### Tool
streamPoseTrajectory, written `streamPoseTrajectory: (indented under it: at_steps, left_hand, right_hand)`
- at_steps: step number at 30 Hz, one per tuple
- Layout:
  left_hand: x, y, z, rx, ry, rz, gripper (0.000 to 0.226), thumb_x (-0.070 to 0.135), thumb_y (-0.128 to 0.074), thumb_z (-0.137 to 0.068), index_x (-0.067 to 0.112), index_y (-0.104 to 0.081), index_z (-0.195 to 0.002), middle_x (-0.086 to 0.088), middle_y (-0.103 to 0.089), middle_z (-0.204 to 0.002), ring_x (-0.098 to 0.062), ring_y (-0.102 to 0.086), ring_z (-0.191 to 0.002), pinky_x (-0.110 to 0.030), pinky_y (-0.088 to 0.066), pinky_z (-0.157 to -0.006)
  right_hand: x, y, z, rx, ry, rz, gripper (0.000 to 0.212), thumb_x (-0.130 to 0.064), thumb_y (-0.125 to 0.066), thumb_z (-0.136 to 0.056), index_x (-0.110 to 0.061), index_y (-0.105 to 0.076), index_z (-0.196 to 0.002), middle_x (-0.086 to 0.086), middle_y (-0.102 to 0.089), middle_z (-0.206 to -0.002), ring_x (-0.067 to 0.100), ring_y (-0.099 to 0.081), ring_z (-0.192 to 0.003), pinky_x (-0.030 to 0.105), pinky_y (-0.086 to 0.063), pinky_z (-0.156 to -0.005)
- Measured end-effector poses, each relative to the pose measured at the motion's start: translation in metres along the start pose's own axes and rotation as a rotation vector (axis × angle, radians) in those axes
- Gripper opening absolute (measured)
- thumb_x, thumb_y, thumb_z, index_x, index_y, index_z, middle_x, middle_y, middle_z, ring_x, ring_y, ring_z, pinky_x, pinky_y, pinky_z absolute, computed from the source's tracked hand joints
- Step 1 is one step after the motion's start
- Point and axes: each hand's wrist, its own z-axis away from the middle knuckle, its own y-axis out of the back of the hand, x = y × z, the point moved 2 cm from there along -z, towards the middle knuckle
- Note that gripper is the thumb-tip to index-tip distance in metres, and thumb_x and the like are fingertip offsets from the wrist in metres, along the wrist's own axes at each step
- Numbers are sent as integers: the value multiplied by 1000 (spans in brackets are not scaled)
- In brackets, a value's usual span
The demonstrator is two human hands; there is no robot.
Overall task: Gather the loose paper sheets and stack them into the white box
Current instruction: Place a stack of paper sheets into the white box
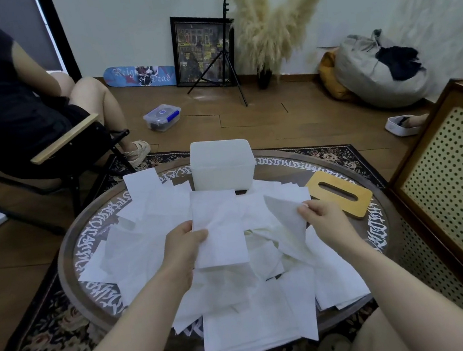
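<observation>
Several loose white paper sheets (253, 315) lie scattered in a heap over the round table (66, 258). The white box (222, 166) stands open at the table's far edge, beyond the heap. My left hand (183, 246) pinches the left edge of one flat sheet (220, 230), held above the pile. My right hand (324, 220) pinches the upper corner of a second sheet (288, 227), which hangs curled down toward the heap. The two held sheets are side by side, just short of the box.
A yellow wooden lid with a slot (340, 193) lies on the table, right of the box. A person sits on a folding chair (51, 153) at the left. A perforated cabinet (460, 202) stands close on the right. A clear container (162, 117) is on the floor.
</observation>
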Motion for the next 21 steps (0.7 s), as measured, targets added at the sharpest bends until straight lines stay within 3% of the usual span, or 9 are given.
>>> streamPoseTrajectory:
  at_steps: [4,9,12,14,17,21]
  left_hand:
    - [-3,2,-3,47,-23,12,26,-2,-49,-92,18,-62,-82,-1,-67,-86,-19,-62,-75,-29,-50,-64]
    - [-8,3,-10,152,-99,-22,18,4,-47,-92,11,-61,-83,-8,-63,-87,-24,-57,-77,-33,-46,-71]
    - [-7,2,-10,176,-137,-23,19,5,-47,-92,11,-61,-82,-10,-61,-84,-23,-53,-76,-34,-43,-70]
    - [-8,-1,-10,130,-123,-22,21,8,-47,-92,16,-64,-83,-11,-66,-86,-25,-58,-77,-39,-49,-74]
    - [-11,-7,-6,-9,-64,-34,22,12,-50,-94,20,-68,-85,-12,-70,-97,-28,-64,-86,-47,-52,-86]
    - [-14,-12,-1,-143,-19,21,17,17,-53,-97,19,-69,-99,-5,-72,-107,-26,-67,-100,-47,-52,-93]
  right_hand:
    - [-22,-5,8,-58,-39,-301,26,-13,-48,-99,5,-63,-86,-1,-56,-68,5,-47,-56,25,-31,-58]
    - [-43,-14,14,-222,-85,-641,19,-15,-49,-97,-9,-67,-93,-1,-57,-68,11,-43,-58,23,-29,-54]
    - [-50,-18,13,-280,-110,-760,19,-22,-53,-90,-12,-68,-96,0,-61,-71,12,-50,-59,23,-34,-56]
    - [-51,-23,11,-291,-129,-776,20,-25,-56,-86,-13,-69,-96,2,-65,-75,13,-55,-62,24,-40,-58]
    - [-46,-32,6,-217,-173,-688,14,-22,-58,-91,-15,-71,-90,6,-64,-78,20,-49,-67,28,-34,-62]
    - [-40,-37,5,-81,-241,-520,16,-17,-56,-96,-14,-67,-85,2,-54,-66,10,-41,-48,26,-27,-53]
